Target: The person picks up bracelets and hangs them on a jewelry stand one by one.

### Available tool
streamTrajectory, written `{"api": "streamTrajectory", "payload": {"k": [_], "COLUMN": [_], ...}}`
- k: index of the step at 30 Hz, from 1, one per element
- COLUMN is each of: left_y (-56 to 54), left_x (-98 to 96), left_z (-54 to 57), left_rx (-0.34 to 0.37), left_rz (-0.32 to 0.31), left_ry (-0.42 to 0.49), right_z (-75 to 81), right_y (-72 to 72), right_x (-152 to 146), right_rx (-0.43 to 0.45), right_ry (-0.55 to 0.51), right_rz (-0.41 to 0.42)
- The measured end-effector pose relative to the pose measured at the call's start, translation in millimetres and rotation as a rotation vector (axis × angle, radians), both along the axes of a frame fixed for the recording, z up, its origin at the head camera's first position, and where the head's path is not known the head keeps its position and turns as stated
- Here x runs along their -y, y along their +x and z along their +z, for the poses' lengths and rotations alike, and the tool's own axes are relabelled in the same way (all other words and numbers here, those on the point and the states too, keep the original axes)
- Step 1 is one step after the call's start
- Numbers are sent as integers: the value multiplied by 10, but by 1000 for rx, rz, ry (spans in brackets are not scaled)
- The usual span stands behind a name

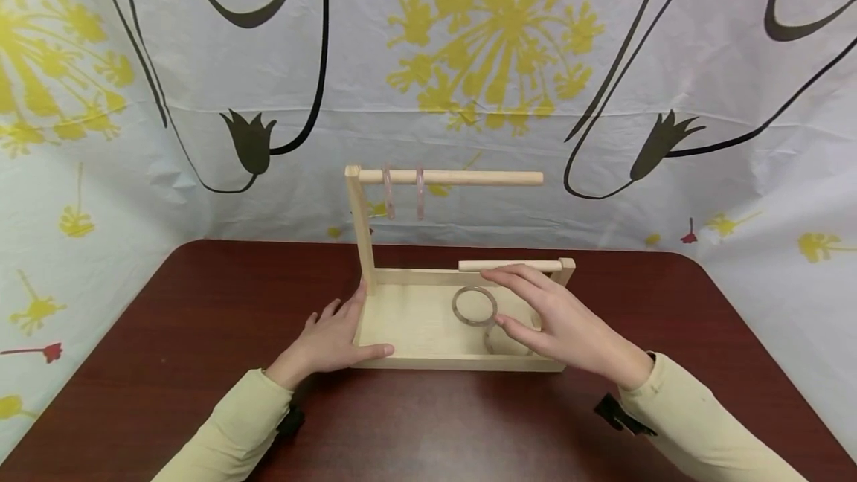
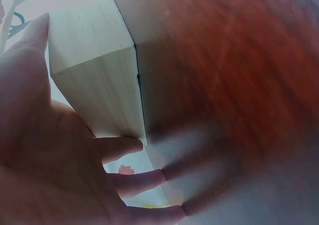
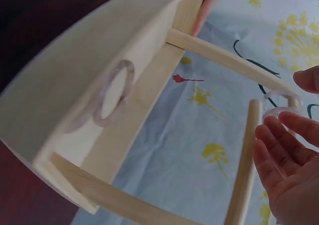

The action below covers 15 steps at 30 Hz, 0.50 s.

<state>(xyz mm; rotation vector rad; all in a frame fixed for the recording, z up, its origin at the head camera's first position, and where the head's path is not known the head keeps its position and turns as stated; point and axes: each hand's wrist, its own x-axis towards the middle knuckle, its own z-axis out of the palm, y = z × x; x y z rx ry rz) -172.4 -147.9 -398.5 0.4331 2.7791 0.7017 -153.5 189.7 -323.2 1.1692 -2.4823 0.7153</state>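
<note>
A pale wooden display stand (image 1: 415,318) with a shallow tray base stands on the table. Two pinkish translucent bangles, one nearer the post (image 1: 388,199) and one farther out (image 1: 419,199), hang on its upper rod (image 1: 482,178). Within the tray lies a greyish bangle (image 1: 454,309); another bangle (image 1: 487,341) overlaps it, partly hidden by my right hand. My left hand (image 1: 328,341) rests at the tray's left front corner, thumb over the front rim, fingers spread along the side. Over the tray's right part hovers my right hand (image 1: 556,318), fingers extended and holding nothing, just before the lower rod (image 1: 509,265).
The dark red-brown table (image 1: 167,355) extends around the stand. Behind it hangs a pale sheet (image 1: 368,36) printed with flowers. The stand's tall left post (image 1: 362,236) rises beside my left fingers, and a short post (image 1: 564,271) supports the lower rod at the right.
</note>
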Motion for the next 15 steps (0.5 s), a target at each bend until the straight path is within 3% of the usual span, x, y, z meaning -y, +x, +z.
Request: {"api": "streamTrajectory", "payload": {"k": [15], "left_y": [-13], "left_x": [13], "left_z": [-38], "left_rx": [-12], "left_rz": [1], "left_ry": [13], "right_z": [-351], "right_y": [29], "right_x": [-37], "right_rx": [58], "right_ry": [-60], "right_rz": [14]}}
